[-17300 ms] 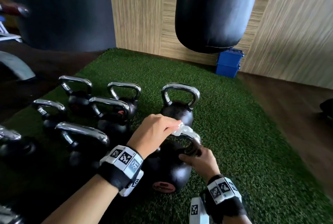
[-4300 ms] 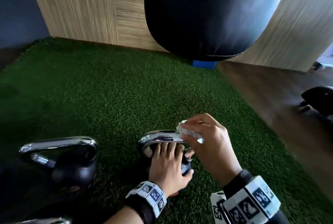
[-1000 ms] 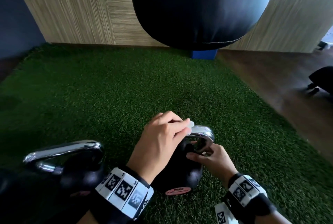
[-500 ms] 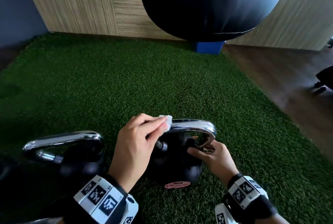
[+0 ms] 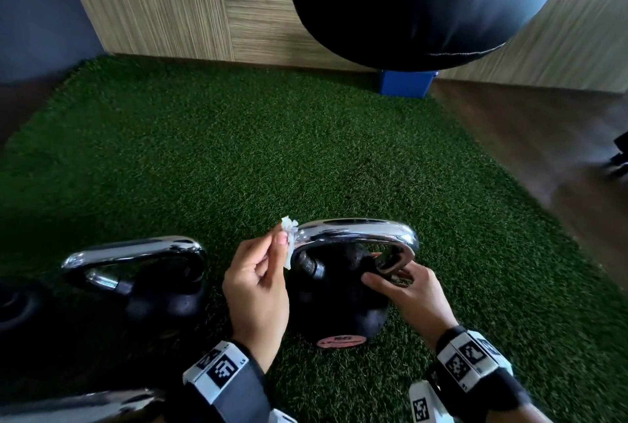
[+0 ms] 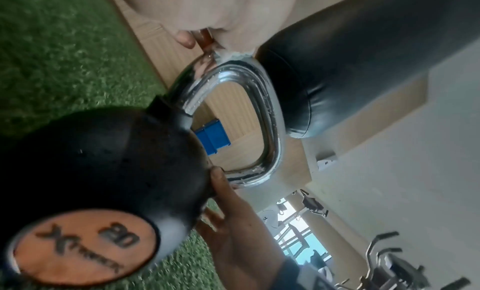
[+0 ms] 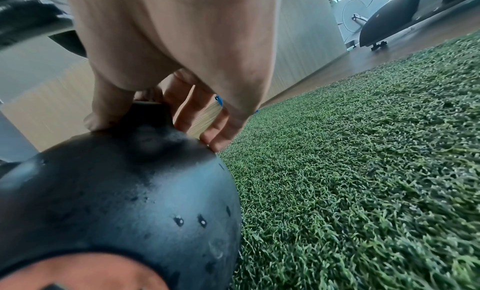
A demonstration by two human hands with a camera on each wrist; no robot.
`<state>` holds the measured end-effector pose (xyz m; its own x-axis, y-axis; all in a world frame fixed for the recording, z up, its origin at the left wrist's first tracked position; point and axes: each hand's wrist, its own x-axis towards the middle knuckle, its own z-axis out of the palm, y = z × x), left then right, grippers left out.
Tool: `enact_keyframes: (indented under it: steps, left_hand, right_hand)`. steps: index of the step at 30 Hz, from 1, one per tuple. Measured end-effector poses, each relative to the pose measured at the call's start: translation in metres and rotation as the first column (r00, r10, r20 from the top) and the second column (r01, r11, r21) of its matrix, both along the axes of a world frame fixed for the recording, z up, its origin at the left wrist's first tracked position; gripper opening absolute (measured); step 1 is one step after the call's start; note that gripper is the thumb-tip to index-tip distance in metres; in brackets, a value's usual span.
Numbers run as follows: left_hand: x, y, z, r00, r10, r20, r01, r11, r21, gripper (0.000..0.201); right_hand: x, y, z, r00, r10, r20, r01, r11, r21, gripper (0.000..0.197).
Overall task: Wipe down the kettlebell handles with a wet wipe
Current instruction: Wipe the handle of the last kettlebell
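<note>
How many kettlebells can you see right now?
3, perhaps more out of frame. One kettlebell between both hands; a second kettlebell to its left; only the chrome handle of a third shows at the bottom left edge.

Daylight enters from the right, washing the upper right corner pale in the head view, while the lower left sinks into deep shadow. The curved chrome kettlebell handle (image 5: 353, 230) carries bright glare. Straight wall lines bow at the edges — wide-angle distortion. Both wrist views are soft, the round black kettlebell body (image 7: 116, 202) blurred up close — bright windows behind are overexposed.
</note>
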<state>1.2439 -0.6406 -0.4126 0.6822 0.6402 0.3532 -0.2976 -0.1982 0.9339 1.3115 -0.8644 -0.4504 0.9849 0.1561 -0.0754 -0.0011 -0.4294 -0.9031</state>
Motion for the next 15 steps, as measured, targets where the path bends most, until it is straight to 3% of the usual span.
enact_keyframes:
  steps: [7,12,15]
  left_hand:
    - [-0.004,-0.005,-0.020,0.997,-0.001,-0.071,-0.017,0.966,-0.258,0.015]
    - [0.000,-0.011,-0.034,0.992,0.062,-0.106,-0.084,0.974,-0.209,0.018]
    - [0.008,-0.019,-0.043,0.976,0.126,-0.178,-0.156,0.974,-0.164,0.024]
  right_hand:
    - [-0.003,0.002,0.000,1.000,-0.011,0.003,0.011,1.000,0.004,0.044]
    - [-0.002,0.003,0.002,0.999,-0.015,-0.036,0.015,1.000,0.009,0.046]
    - [0.000,0.001,0.007,0.998,0.001,-0.069,0.000,1.000,0.008,0.057]
